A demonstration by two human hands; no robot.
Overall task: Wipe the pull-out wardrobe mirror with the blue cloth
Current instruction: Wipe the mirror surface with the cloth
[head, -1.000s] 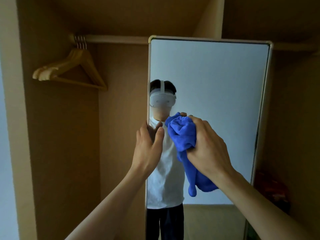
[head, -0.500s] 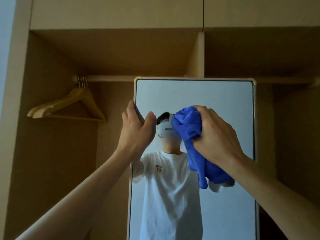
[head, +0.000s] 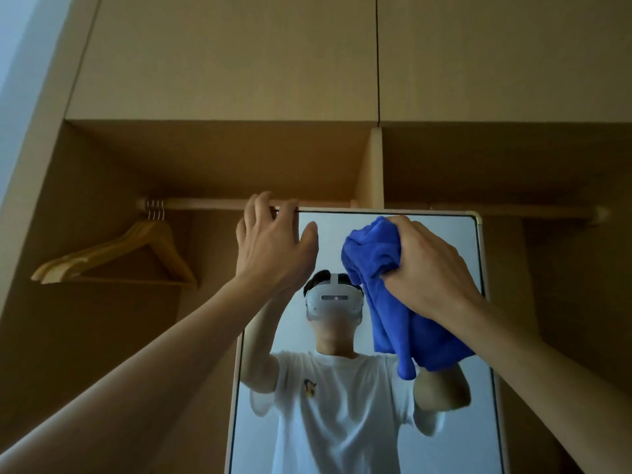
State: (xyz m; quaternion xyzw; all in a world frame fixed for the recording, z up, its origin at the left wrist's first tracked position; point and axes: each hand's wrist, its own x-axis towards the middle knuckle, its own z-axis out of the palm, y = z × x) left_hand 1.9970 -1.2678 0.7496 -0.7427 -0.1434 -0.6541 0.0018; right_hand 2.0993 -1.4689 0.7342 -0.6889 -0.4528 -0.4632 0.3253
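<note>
The tall pull-out mirror (head: 448, 422) with a pale frame stands out from the open wooden wardrobe, filling the lower middle of the view. My right hand (head: 427, 268) is shut on the bunched blue cloth (head: 376, 254) and holds it against the glass near the top right; the rest of the cloth hangs down below my wrist. My left hand (head: 273, 248) grips the mirror's top left corner, fingers curled over the frame edge and thumb on the glass. The glass reflects a person in a white T-shirt wearing a headset.
A wooden hanging rail (head: 212, 204) runs just behind the mirror's top edge. Wooden hangers (head: 130, 254) hang at the rail's left end. A vertical partition (head: 371, 165) and closed upper cabinet doors (head: 239, 56) sit above. The right compartment is dark.
The view has tilted upward. Both hands have climbed the mirror: the left from the left edge to the top corner, the right with the cloth from mid-glass to near the top.
</note>
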